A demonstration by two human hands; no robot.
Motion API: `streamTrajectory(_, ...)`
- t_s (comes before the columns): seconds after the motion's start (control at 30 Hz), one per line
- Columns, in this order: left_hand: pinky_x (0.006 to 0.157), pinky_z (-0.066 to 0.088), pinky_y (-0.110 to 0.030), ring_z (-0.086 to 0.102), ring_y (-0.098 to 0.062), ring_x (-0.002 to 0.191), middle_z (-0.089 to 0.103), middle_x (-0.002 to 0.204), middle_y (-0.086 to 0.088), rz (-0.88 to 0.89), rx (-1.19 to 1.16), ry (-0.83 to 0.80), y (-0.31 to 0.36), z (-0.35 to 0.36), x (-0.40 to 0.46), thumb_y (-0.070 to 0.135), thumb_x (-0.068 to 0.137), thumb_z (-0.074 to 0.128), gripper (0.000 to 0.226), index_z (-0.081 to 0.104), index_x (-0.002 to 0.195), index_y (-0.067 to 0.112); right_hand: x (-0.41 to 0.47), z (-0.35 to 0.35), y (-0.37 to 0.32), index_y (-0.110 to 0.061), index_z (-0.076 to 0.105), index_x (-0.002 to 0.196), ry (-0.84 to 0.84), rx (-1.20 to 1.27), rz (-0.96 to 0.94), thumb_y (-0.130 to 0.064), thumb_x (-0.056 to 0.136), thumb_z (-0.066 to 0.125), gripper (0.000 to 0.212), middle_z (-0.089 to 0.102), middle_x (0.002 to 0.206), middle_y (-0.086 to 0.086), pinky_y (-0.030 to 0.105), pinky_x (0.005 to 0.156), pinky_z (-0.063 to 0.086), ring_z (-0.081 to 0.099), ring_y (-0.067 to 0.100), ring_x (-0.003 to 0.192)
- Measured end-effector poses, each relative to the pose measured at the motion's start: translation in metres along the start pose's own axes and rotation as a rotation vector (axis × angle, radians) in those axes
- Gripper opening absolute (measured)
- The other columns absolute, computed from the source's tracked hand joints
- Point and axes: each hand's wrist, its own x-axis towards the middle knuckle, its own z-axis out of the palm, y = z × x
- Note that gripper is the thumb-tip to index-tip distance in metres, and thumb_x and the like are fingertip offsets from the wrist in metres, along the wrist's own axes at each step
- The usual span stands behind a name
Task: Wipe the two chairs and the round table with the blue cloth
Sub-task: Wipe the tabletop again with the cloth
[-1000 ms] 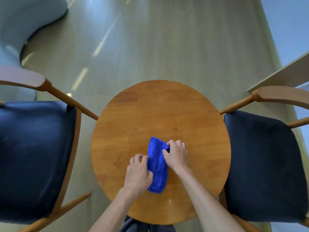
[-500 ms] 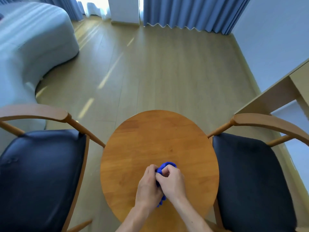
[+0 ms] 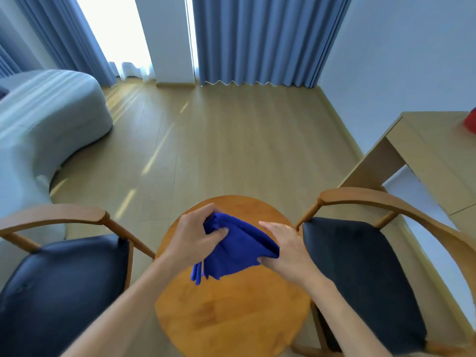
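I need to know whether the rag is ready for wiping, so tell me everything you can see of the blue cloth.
The blue cloth is a deep, plain blue, soft and matte like microfibre. It is lifted above the round table, half opened and rumpled. The left hand bunches its upper corner in a curled grip; the right hand pinches its right edge with the thumb, fingers extended. Folded layers hang from the lower left corner. It touches nothing but the hands.
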Motion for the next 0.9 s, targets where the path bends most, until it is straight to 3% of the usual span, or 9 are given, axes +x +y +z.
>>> streamTrajectory(0.07,0.061,0.045,-0.023,0.058,-0.013,0.068,0.064,0.069,0.006,0.018,-0.015,-0.035,0.011,-0.015,0.005,0.015,0.075,0.063,0.011,0.063,0.078,0.026,0.002,-0.007,-0.003,-0.025,0.063,0.107,0.024,0.041,-0.030,-0.023,0.086,0.066,0.021,0.064,0.100,-0.011,0.035,0.087,0.046,0.055,0.008,0.095)
streamTrajectory(0.13,0.061,0.046,-0.029,0.058,-0.020,0.068,0.064,0.070,-0.001,0.024,0.046,-0.040,0.014,-0.034,0.012,0.023,0.071,0.060,0.009,0.063,0.078,0.023,0.004,-0.021,-0.010,-0.022,0.065,0.096,0.072,0.087,-0.077,-0.019,0.088,0.065,0.009,0.065,0.087,-0.009,0.033,0.075,0.048,0.058,0.009,0.081)
streamTrajectory(0.27,0.061,0.050,-0.032,0.057,-0.010,0.060,0.064,0.066,0.006,0.017,0.288,-0.105,-0.002,-0.064,0.021,0.023,0.067,0.058,0.011,0.062,0.071,0.033,0.012,-0.058,-0.027,-0.024,0.068,0.101,0.166,0.235,-0.134,-0.016,0.086,0.069,0.017,0.069,0.087,-0.011,0.025,0.071,0.050,0.062,0.010,0.079)
streamTrajectory(0.37,0.068,0.054,-0.037,0.062,-0.013,0.069,0.067,0.071,0.008,0.059,0.409,-0.125,-0.010,-0.065,0.023,0.009,0.077,0.063,0.026,0.062,0.074,0.035,0.018,-0.070,-0.037,-0.020,0.070,0.101,0.177,0.173,-0.218,-0.014,0.086,0.070,0.016,0.070,0.088,-0.009,0.027,0.072,0.051,0.062,0.011,0.080)
streamTrajectory(0.5,0.074,0.051,-0.029,0.063,-0.014,0.080,0.068,0.082,0.005,0.131,0.411,0.002,-0.013,-0.064,0.032,-0.002,0.084,0.061,0.022,0.067,0.090,0.019,0.020,-0.070,-0.043,-0.017,0.071,0.094,0.231,0.181,-0.294,-0.006,0.083,0.071,0.015,0.069,0.087,-0.009,0.024,0.073,0.051,0.063,0.010,0.082)
streamTrajectory(0.67,0.081,0.051,-0.029,0.062,-0.018,0.088,0.065,0.093,0.002,0.159,0.368,-0.004,-0.026,-0.061,0.034,0.002,0.090,0.059,0.019,0.063,0.097,0.018,0.028,-0.074,-0.039,-0.020,0.072,0.096,0.199,0.228,-0.186,-0.011,0.085,0.071,0.014,0.072,0.085,-0.006,0.026,0.071,0.054,0.065,0.010,0.079)
streamTrajectory(0.9,0.072,0.050,-0.029,0.059,-0.017,0.080,0.065,0.090,0.000,0.118,0.460,-0.138,-0.062,-0.040,0.031,0.001,0.092,0.054,0.017,0.062,0.101,0.013,0.036,-0.039,-0.003,-0.025,0.068,0.094,0.088,0.093,-0.064,-0.015,0.086,0.066,0.013,0.069,0.082,-0.010,0.033,0.075,0.054,0.063,0.010,0.079)
